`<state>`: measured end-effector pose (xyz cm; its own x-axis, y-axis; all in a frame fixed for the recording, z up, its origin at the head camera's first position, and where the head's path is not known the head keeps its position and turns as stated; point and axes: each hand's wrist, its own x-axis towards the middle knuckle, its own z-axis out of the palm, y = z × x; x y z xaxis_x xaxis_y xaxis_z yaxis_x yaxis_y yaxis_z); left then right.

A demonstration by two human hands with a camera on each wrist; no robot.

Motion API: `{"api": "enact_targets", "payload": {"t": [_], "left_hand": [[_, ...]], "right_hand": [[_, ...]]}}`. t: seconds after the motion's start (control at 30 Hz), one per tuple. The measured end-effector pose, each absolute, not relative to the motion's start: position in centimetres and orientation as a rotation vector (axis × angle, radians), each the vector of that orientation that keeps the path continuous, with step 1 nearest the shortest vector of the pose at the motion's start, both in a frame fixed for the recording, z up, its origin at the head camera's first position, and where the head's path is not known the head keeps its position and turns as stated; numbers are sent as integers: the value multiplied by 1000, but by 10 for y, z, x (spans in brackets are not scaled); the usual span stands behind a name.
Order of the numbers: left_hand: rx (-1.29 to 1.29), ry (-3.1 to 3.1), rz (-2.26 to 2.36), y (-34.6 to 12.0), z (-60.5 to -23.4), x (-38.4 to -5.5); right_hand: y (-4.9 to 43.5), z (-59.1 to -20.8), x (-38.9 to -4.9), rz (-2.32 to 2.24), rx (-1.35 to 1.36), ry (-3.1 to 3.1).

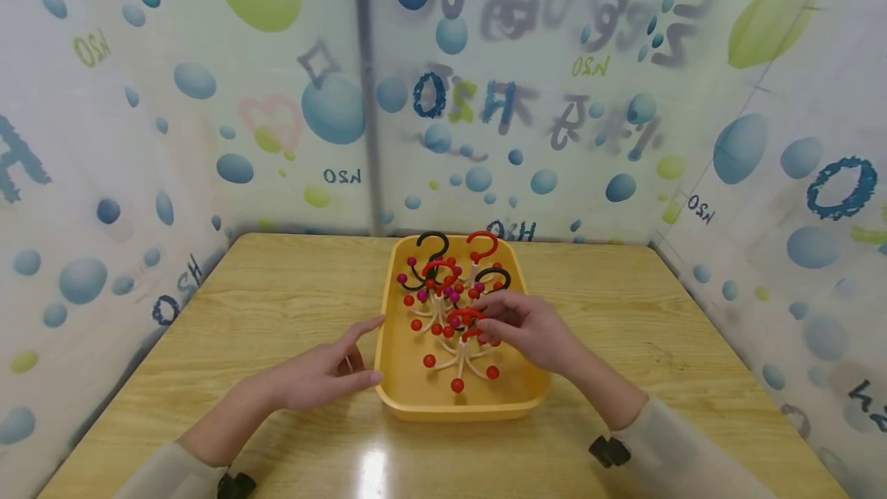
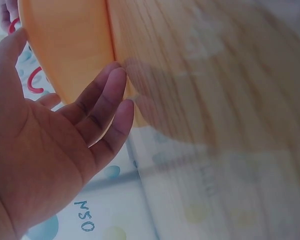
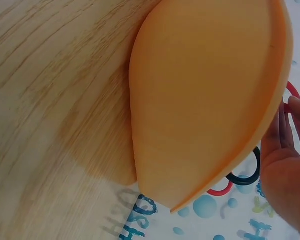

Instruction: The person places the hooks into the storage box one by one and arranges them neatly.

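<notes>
A yellow tray (image 1: pixel 457 410) holds several small hook hangers, each with curved arms tipped with balls. My right hand (image 1: pixel 530 329) reaches over the tray's right side and pinches the red hook (image 3: pixel 292 91) of the front white hanger (image 1: pixel 462 360), whose red-tipped arms spread below. Behind it stand another white hanger (image 1: pixel 438 306) with a red hook and a black one (image 1: pixel 431 272) with purple balls. At the tray's left wall rests my left hand (image 1: pixel 312 376), thumb and forefinger apart at the rim. In the left wrist view its other fingers (image 2: pixel 110 95) bend loosely beside the tray's outer wall.
The tray stands on a light wooden table (image 1: pixel 298 291). Printed curtains (image 1: pixel 291 137) with blue and green bubbles enclose the table at the back and both sides. Dark wrist bands (image 1: pixel 610 451) sit at the sleeves.
</notes>
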<state>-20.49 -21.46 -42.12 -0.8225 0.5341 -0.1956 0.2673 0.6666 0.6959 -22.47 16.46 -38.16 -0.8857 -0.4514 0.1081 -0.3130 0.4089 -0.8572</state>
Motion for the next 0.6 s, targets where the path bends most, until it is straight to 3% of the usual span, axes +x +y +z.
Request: {"api": "enact_targets", "payload": {"t": [0.6], "left_hand": [[648, 2508, 953, -215, -420, -205]], "right_hand": [[169, -385, -230, -1469, -646, 2501]]}}
